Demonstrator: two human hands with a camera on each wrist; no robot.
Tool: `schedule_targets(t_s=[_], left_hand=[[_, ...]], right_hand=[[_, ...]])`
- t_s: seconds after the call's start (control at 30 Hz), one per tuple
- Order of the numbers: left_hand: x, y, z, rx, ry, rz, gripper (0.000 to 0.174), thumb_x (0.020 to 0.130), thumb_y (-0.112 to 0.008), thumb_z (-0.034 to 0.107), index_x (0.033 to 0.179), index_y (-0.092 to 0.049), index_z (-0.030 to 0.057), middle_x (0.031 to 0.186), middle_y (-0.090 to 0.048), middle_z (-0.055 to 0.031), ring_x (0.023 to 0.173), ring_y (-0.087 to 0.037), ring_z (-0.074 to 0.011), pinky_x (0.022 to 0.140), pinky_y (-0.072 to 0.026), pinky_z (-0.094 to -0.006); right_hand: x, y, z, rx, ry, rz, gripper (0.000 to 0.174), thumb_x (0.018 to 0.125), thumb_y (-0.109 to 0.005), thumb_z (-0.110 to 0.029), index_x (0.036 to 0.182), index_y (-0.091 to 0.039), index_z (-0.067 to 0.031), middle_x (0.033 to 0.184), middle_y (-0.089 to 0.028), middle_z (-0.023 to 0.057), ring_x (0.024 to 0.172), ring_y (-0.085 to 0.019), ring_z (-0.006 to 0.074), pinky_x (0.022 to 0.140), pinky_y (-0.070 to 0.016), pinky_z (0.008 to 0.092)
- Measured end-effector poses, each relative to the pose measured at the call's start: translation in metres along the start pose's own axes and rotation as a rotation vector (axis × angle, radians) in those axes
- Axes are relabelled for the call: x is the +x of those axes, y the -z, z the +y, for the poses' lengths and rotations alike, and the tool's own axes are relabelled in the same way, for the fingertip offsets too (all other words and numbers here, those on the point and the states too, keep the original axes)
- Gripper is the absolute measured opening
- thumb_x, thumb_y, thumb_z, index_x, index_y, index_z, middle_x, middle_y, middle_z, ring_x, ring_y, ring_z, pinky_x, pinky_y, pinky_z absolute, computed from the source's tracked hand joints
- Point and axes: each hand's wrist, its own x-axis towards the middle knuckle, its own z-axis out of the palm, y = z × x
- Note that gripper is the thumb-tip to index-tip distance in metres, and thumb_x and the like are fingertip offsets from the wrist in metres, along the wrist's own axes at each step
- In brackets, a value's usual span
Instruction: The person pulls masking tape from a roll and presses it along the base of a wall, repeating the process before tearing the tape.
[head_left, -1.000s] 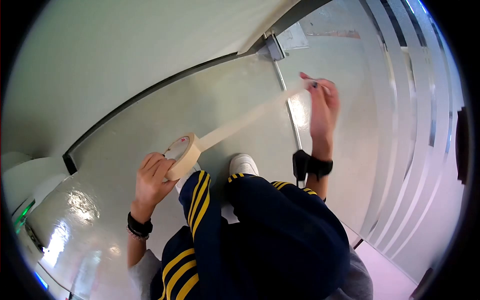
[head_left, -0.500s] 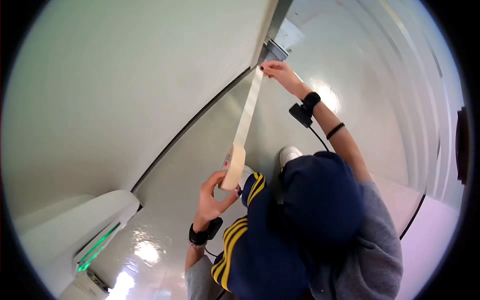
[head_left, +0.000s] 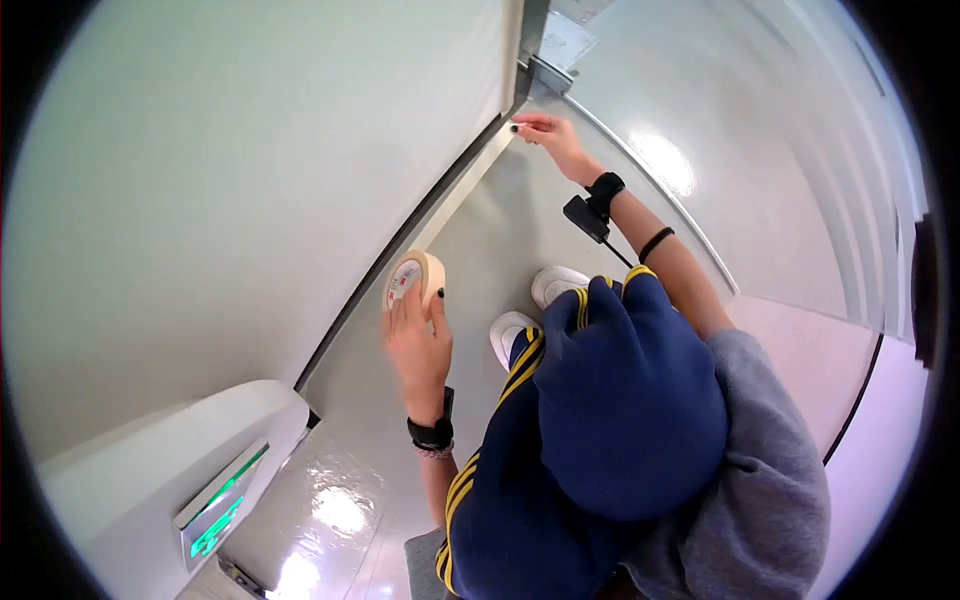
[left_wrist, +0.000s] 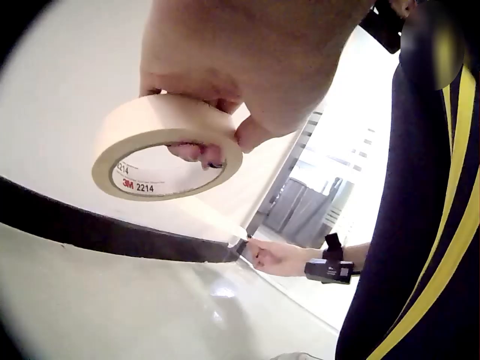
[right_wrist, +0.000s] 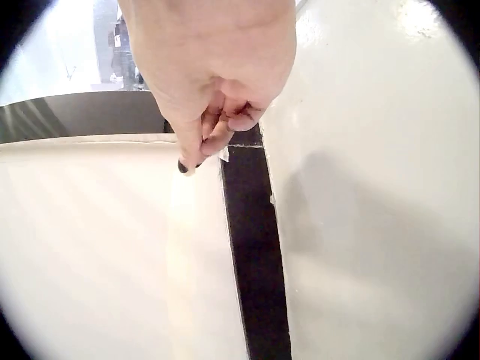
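Note:
A roll of cream masking tape (head_left: 433,288) is held in my left hand (head_left: 417,352), fingers pushed through its core and thumb on the outside. In the left wrist view, the inside of the tape roll (left_wrist: 124,124) reads 3M 2214. A straight strip of tape (head_left: 465,187) runs from the roll along the foot of the wall to my right hand (head_left: 556,143). That hand pinches the strip's end between thumb and fingers, close to the wall corner. In the right wrist view, the right hand (right_wrist: 217,67) is just above the dark baseboard (right_wrist: 255,232), and the strip looks pale against the wall.
A white wall (head_left: 300,150) rises on the left above the shiny grey floor (head_left: 480,240). Glass panelling (head_left: 750,190) stands on the right, with a metal fitting (head_left: 550,75) at the corner. Lower left is a green lit sign (head_left: 218,518). White shoes (head_left: 555,285) are below the knees.
Both hands have moved left toward the wall, the stretched strip swinging from over the floor to along the baseboard. The left hand has turned, its fingers now inside the roll.

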Motion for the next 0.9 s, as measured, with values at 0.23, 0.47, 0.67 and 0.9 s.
schedule_targets(t_s=[0.23,0.47,0.67,0.9], left_hand=[[-0.013,-0.034,0.016,0.118,0.007,0.106,0.027,0.087,-0.06,0.017,0.108,-0.058,0.001,0.087,-0.06,-0.0127,0.083,-0.056,-0.0292,0.079,-0.0438,-0.0418],[-0.003,-0.033,0.043,0.219,0.058,0.084,0.028,0.087,-0.06,0.018,0.108,-0.057,0.0007,0.082,-0.059,-0.0097,0.079,-0.055,-0.0257,0.077,-0.0422,-0.0383],[0.005,-0.015,0.049,0.155,0.156,0.044,0.027,0.088,-0.06,0.018,0.107,-0.057,0.0004,0.081,-0.059,-0.0095,0.078,-0.054,-0.0258,0.075,-0.0426,-0.0374],[0.012,-0.005,0.054,0.141,0.177,-0.009,0.027,0.088,-0.059,0.018,0.107,-0.057,0.0003,0.081,-0.059,-0.0096,0.078,-0.054,-0.0257,0.073,-0.0421,-0.0367]], right_hand=[[0.001,0.007,-0.003,-0.184,0.036,-0.004,0.017,0.084,-0.066,-0.006,0.1,-0.068,0.0009,0.087,-0.068,0.0033,0.076,-0.057,0.0077,0.071,-0.0454,0.0218],[-0.01,-0.009,-0.001,0.058,0.06,0.183,0.015,0.083,-0.066,-0.002,0.097,-0.068,0.0038,0.089,-0.067,0.0044,0.08,-0.059,0.0089,0.072,-0.0451,0.022],[-0.011,-0.021,0.003,0.042,-0.017,0.21,0.015,0.084,-0.067,-0.004,0.097,-0.066,0.0032,0.09,-0.066,0.0045,0.082,-0.059,0.0092,0.074,-0.0447,0.022],[-0.011,-0.028,-0.011,-0.002,-0.051,0.263,0.016,0.084,-0.068,-0.006,0.098,-0.067,0.0023,0.09,-0.066,0.0045,0.083,-0.059,0.0092,0.074,-0.0442,0.0214]])
